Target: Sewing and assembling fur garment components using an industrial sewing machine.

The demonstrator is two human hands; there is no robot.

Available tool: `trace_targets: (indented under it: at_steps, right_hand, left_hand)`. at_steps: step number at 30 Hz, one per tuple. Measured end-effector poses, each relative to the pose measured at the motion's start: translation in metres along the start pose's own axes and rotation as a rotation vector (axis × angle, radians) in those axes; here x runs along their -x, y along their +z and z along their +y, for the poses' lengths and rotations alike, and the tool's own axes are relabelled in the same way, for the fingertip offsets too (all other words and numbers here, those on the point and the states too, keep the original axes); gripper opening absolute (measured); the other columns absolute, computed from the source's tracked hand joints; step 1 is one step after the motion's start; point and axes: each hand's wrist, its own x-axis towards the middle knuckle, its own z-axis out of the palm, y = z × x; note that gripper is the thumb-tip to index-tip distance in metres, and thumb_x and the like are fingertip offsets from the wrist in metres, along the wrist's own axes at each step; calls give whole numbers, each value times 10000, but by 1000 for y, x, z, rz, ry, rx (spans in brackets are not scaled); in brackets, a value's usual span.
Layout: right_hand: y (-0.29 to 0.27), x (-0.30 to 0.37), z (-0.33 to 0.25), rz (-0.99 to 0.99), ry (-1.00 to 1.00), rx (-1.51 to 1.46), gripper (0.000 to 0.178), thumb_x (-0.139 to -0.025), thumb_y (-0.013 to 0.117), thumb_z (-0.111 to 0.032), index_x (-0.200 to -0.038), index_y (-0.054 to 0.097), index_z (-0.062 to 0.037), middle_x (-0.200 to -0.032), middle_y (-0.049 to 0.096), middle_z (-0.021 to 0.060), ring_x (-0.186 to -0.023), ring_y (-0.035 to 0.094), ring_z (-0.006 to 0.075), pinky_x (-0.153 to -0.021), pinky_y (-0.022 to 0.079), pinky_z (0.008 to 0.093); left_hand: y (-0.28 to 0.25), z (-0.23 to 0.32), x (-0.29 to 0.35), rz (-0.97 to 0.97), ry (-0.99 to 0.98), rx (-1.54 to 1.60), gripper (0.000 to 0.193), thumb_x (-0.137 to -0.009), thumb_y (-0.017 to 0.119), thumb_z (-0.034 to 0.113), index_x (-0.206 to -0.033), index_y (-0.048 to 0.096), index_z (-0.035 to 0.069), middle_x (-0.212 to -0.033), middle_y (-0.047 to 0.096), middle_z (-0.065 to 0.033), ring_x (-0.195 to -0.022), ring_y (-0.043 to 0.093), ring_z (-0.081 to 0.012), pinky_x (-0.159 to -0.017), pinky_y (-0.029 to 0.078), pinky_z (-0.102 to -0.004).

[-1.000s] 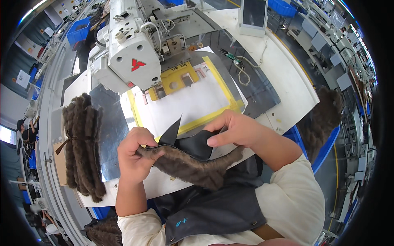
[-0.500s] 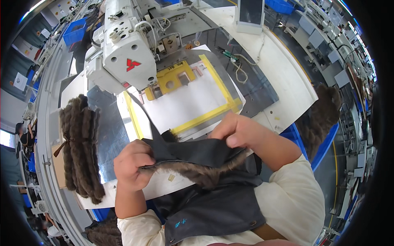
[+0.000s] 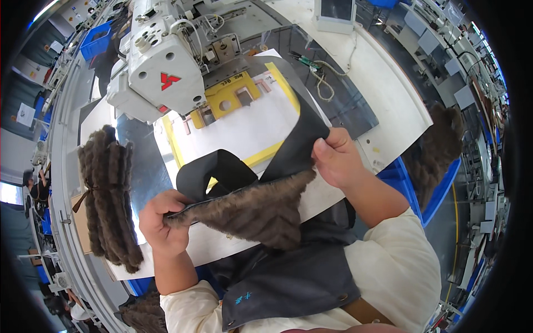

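Observation:
A brown triangular fur piece (image 3: 255, 216) hangs stretched between my hands over the front edge of the table, its fur side facing me. Along its upper edge runs a seam to a wide black fabric band (image 3: 297, 141), which loops up behind it over the white sheet. My left hand (image 3: 165, 222) is closed on the left end of the fur piece at the seam. With thumb and fingers, my right hand (image 3: 338, 158) pinches the black band and the fur's right corner. Part of the band behind the fur is hidden.
Beyond my hands stands a white sewing machine (image 3: 166, 72) with a yellow template (image 3: 230, 102) and a yellow-taped sheet (image 3: 244, 133) beneath its head. A tied bundle of brown fur strips (image 3: 108, 200) lies at left. On the right, a blue bin (image 3: 413, 188) holds more fur (image 3: 438, 150).
My right hand has moved up and to the right, and my left hand slightly left. The fur piece has been opened out, showing more fur, and the black band now loops above it.

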Motion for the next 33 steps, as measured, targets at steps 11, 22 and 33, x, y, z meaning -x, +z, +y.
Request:
trace_targets:
  at_steps: [11,22,33]
  right_hand:
    - [39,-18,-21,-2,192,476,558,-776,885,-63,-1257,602,-53,-1035,639,-3,-927,584,76,-799,484,260]
    - [40,-53,-57,-104,148,455,757,-768,782,70,-1473,515,3,-1157,656,53,-1060,622,131,-943,502,295]
    - [-3,-100,10,-241,535,748,329,-877,791,-90,-1158,663,23,-1043,707,52,-976,646,129,-881,513,321]
  left_hand:
    - [5,4,-10,118,-486,199,281,-844,814,56,-966,562,35,-981,610,-52,-912,572,-149,-851,449,-265]
    - [4,18,-14,-210,-593,290,313,-806,847,90,-860,539,81,-872,531,26,-833,480,-91,-739,391,-250]
    - [36,-82,-31,-263,-817,583,761,-861,661,-128,-1553,399,48,-1225,686,-100,-1015,616,-127,-956,481,-285]
